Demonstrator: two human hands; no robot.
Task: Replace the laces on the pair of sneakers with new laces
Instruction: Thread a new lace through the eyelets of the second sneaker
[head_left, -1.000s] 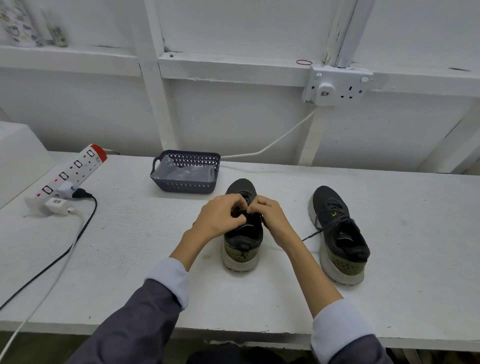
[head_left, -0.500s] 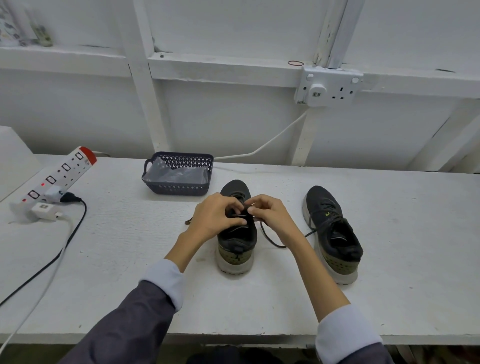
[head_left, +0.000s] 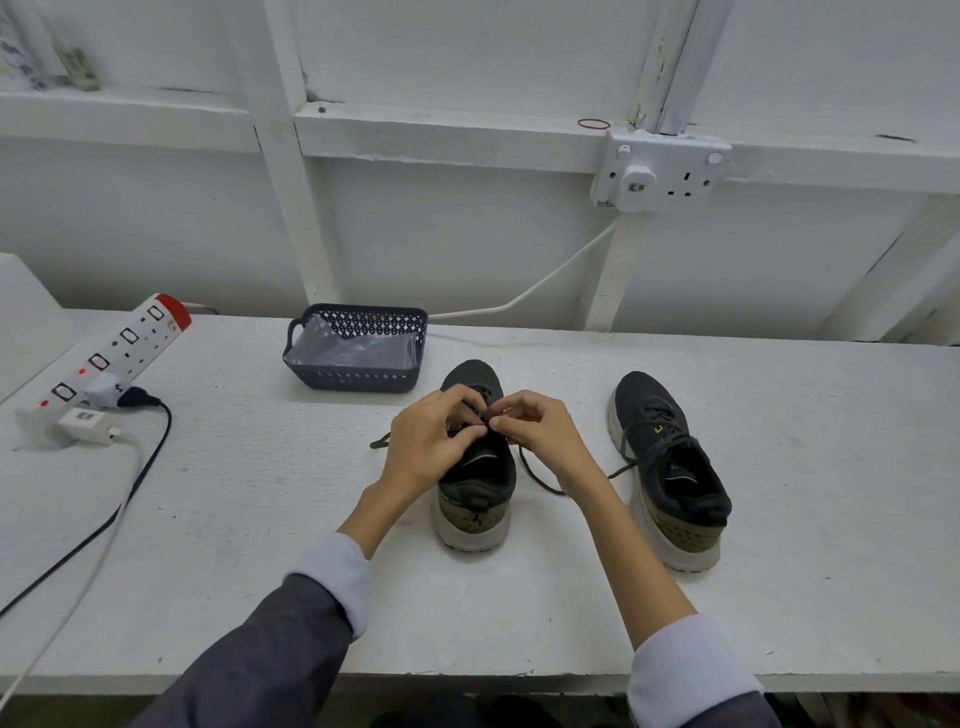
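Left hand (head_left: 426, 441) and right hand (head_left: 540, 434) meet over a black sneaker (head_left: 478, 488) standing on the white desk (head_left: 260, 519). Both hands, fingers curled, pinch its dark lace (head_left: 531, 472) above the tongue; loose lace trails to either side of the hands. A second sneaker (head_left: 670, 467), laced, stands right of the right hand. A dark basket (head_left: 358, 376) lies just beyond the left hand, a power strip (head_left: 114, 353) far to its left.

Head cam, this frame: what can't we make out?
- Head view: eyelets of the sneaker and where the lace is threaded, covered by the left hand and right hand.
- Head view: contents of the basket, under crinkled plastic.
- Head view: shelf items, blurred, cut off by the top-left edge.
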